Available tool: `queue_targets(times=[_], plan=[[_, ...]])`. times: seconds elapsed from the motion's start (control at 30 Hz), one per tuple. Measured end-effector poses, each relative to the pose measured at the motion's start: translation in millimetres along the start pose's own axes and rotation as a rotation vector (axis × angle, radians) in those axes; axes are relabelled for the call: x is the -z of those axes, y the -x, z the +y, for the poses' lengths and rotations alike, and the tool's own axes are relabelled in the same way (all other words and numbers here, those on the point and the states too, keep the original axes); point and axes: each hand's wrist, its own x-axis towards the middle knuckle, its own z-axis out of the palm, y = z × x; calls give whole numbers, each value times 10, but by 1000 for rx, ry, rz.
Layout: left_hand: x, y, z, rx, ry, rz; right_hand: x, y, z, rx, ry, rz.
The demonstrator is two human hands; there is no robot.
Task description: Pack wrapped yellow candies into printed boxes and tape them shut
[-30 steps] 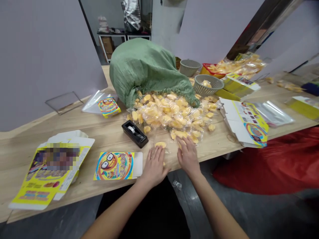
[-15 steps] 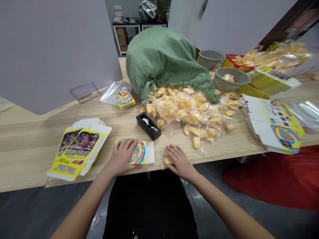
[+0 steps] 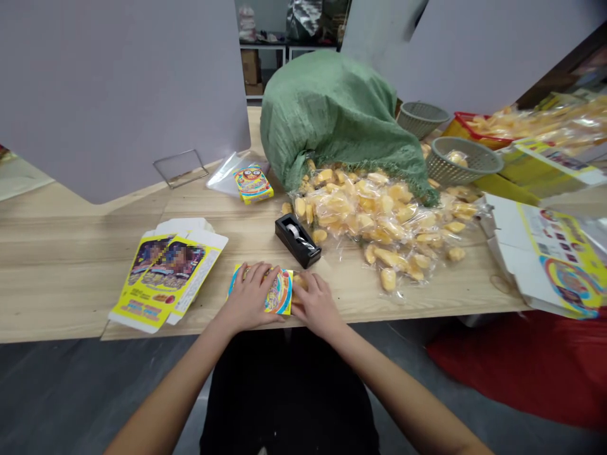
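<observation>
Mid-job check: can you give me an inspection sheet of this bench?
Surface: light wooden table, with items spread along it.
Job's things: small printed carton, wrapped yellow piece at its end.
Clutter: green sack, spilled wrapped yellow pieces, black tape dispenser, flat printed carton blanks, grey basket.
Fingers: left hand over the carton; right hand on the wrapped piece.
Cables: nothing seen.
Surroundings: pale partitions, red material on the floor.

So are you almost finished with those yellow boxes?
Not nearly, it looks like. Done: one closed box lies beyond the black tape dispenser. In hand: the left hand holds a printed carton, and the right hand seems to press a wrapped yellow piece at its end. Left: a big heap of wrapped yellow pieces by the green sack, and flat cartons.
</observation>
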Motion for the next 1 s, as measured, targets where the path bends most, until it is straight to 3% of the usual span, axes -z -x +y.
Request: queue_targets(times=[0.1,0.13,0.2,0.27,0.3,0.37,0.43,0.53,0.67,0.7,0.77,0.8,0.87,0.93,1.0], plan=[[20,2,6,4,18,3,55,126,51,34,-277,4],[26,3,7,7,25,2,97,161,93,-51,-354,38],[31,4,7,10,34,1,189,183,163,-356,-542,69],[25,0,4,5,33,1,249,123,149,-643,-848,-24],[17,-3,2,0,28,5,255,64,99,-705,-1029,-117],[-6,-12,-9,-3,11,23,219,-94,-58,-671,-1299,-293],[-30,-14,-35,-2,-9,41,162,-262,-197,-578,-1362,-359],[-31,7,-100,-8,-16,29,207,-367,-132,-565,-1234,-280],[96,-16,-19,-30,24,46,517,3,466,-692,-901,126],[137,-69,76,-46,52,69,562,158,612,-738,-752,253],[180,-267,365,-109,149,98,543,465,788,-793,-105,447],[168,-413,544,-155,216,93,487,597,810,-741,117,430],[59,-765,915,-228,350,53,349,786,769,-513,302,321],[-139,-1129,1225,-251,400,34,285,865,723,-313,250,253],[-361,-1413,1423,-191,348,49,363,843,786,-289,175,334]])
